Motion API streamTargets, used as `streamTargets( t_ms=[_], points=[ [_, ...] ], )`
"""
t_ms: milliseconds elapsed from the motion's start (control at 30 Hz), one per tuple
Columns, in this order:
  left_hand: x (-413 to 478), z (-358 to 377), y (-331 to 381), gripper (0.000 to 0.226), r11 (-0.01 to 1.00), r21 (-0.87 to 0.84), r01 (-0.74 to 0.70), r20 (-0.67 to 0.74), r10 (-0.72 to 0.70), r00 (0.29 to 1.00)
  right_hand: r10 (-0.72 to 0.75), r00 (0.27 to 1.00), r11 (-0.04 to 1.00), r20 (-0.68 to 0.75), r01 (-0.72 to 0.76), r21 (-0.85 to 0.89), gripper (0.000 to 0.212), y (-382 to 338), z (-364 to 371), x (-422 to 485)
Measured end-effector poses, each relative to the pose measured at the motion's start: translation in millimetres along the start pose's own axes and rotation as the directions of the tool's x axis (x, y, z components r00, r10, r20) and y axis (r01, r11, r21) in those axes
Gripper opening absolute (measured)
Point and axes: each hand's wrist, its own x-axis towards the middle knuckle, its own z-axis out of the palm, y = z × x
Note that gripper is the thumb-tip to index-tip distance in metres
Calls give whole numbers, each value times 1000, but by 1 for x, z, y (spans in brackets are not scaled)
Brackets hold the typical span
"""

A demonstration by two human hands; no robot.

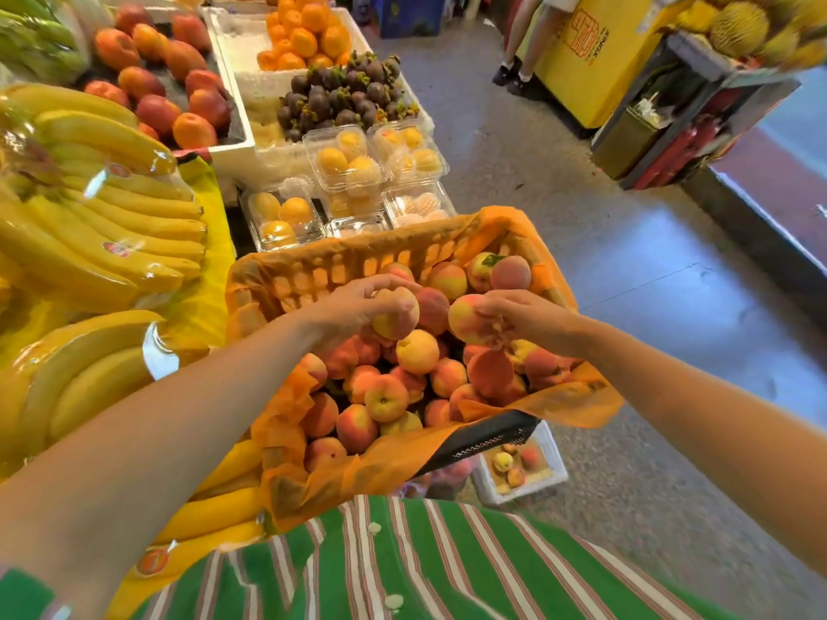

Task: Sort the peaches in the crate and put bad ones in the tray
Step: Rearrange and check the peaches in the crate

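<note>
— What lies beyond the left hand?
— Bagged bananas (89,208) on the surface, off to that hand's left. The left hand (353,306) itself curls its fingers round one peach (396,315), held just above the heap.
— And under the hands?
— The crate (313,275), lined with orange paper. The loose peaches (385,396) are piled in it, below and between both hands.
— The right hand?
— The right hand (523,319) grasps a second peach (465,317) with bent fingers, just right of the first one. The two fruits are near each other but apart.
— Where is the tray?
— The white tray (557,458) sits on the floor, below the right hand and nearer the person, beside the crate's near corner. It has a few peaches (503,461) in it.
</note>
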Motion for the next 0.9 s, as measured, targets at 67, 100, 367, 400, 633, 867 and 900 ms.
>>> streamTargets(
  t_ms=[67,100,367,400,633,867,900],
  points=[
    [6,3,0,52,998,55,0,-28,2,1000,-56,995,990,-83,45,-130,39,3,-7,-2],
    [7,3,0,61,998,68,8,-46,-5,999,-96,986,979,-134,69,-192,48,4,-9,-2],
    [7,-4,3,47,1000,-8,-3,10,3,1000,-428,891,805,-154,297,-514,65,-1,-21,27],
    [8,-5,3,47,1000,-15,-6,-3,6,1000,-458,877,763,-144,304,-570,65,-4,-23,33],
    [9,-11,2,54,997,-75,21,-102,-28,994,-421,898,583,-128,160,-797,70,-10,-26,83],
    [14,-21,-5,51,993,-113,47,-109,-59,992,-500,858,532,-115,199,-823,60,-9,-14,105],
    [15,-21,-4,51,992,-118,48,-111,-61,992,-510,853,518,-110,202,-831,59,-7,-13,105]
  ],
)
